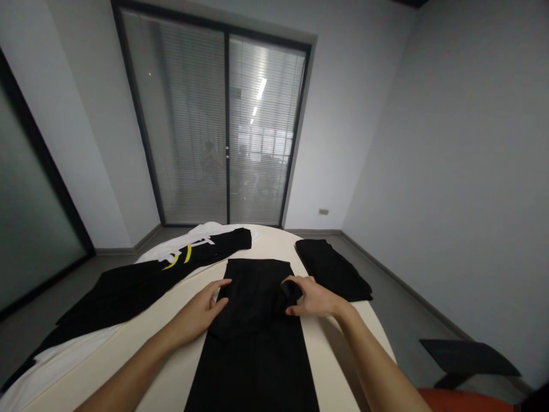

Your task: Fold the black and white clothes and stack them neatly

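Black cloth point(257, 337) lies lengthwise at lower centre on the pale surface point(274, 240), and its weak spot, as I judge it, is the right edge. There my right hand point(319, 297) curls around a bunched fold, though I cannot tell how firmly it pinches; a loose hold could let that fold slip or set a crease. My left hand point(199, 312) is spread at the opposite edge, finger and thumb apart, so an uneven pull could skew the layers. Swinging the right arm wide could nudge the folded pile point(332, 269) near the surface's rim. Along the left lie a printed black garment point(141, 283) and white fabric point(81, 349). Beyond, I see glass panels point(193, 126) with blinds, grey walls point(463, 171), grey floor point(403, 320) and, lower right, something red point(463, 399) beside a dark panel point(472, 357).
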Demonstrator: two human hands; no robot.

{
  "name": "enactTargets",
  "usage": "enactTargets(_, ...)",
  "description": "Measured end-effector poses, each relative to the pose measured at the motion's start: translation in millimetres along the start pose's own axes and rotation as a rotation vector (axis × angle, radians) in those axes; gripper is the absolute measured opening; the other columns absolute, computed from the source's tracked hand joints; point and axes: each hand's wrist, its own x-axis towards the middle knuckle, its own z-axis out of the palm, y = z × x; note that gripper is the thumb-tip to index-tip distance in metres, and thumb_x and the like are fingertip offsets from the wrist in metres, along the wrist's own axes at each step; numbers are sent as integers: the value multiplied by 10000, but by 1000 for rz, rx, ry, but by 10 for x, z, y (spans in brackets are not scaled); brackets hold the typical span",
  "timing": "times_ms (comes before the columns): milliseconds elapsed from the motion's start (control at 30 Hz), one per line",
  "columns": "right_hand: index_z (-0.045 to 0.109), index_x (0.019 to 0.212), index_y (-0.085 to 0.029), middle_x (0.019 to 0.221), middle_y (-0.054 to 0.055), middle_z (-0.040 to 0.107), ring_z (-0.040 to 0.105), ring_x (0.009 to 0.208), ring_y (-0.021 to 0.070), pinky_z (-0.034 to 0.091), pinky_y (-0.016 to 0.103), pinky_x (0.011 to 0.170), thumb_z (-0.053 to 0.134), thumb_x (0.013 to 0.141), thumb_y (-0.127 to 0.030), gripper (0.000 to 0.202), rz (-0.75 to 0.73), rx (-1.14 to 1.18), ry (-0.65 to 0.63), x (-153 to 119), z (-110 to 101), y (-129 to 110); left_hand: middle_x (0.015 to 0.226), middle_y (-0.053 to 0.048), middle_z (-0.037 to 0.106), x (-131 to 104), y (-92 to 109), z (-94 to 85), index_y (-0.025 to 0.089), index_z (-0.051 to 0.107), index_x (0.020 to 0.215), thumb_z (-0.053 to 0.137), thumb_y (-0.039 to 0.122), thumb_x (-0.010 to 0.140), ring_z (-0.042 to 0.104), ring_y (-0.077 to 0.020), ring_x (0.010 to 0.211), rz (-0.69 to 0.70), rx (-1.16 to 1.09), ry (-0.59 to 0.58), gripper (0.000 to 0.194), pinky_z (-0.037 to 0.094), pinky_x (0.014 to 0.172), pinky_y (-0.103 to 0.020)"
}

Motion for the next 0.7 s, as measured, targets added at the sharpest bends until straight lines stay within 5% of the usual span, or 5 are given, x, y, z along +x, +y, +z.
enactTargets(167,659,1040,-208,946,-10,670,610,846,170,456,246,725,836,614,-227,462,-15,53,-162,26,64,-45,1566,-82,369,-159,-68,46,326,551,1381,633,370,889,480,-297,1335,142,254,-102,501,409,1110,-453)
enactTargets(333,658,862,-173,899,8,647,592,830,175,437,254,727,830,630,-206,291,-16,-110,-69,146,156,77,1622,-69,242,21,-228,165,328,513,1405,579,275,916,342,-307,1452,219,337,-69,497,309,1183,-510)
enactTargets(500,598,1166,-211,1046,23,647,605,926,180,453,278,828,770,687,-156,512,-48,-65,79,158,136,212,1602,-102,268,139,-170,232,265,546,1380,535,255,935,369,-312,1436,241,385,70,445,323,1181,-501)
enactTargets(600,435,1410,-270,1165,37,620,595,1036,195,440,300,916,762,678,-134,814,-131,-90,114,119,94,150,1625,-63,258,57,-79,156,299,580,1356,568,229,905,380,-316,1425,295,416,-44,456,316,1185,-503)
enactTargets(700,553,1321,-250,1101,43,642,591,1038,212,430,313,926,715,683,-99,676,-217,-232,62,104,74,23,1597,-20,340,-32,-50,61,328,617,1308,524,76,833,386,-282,1420,360,453,-196,546,297,1196,-485)
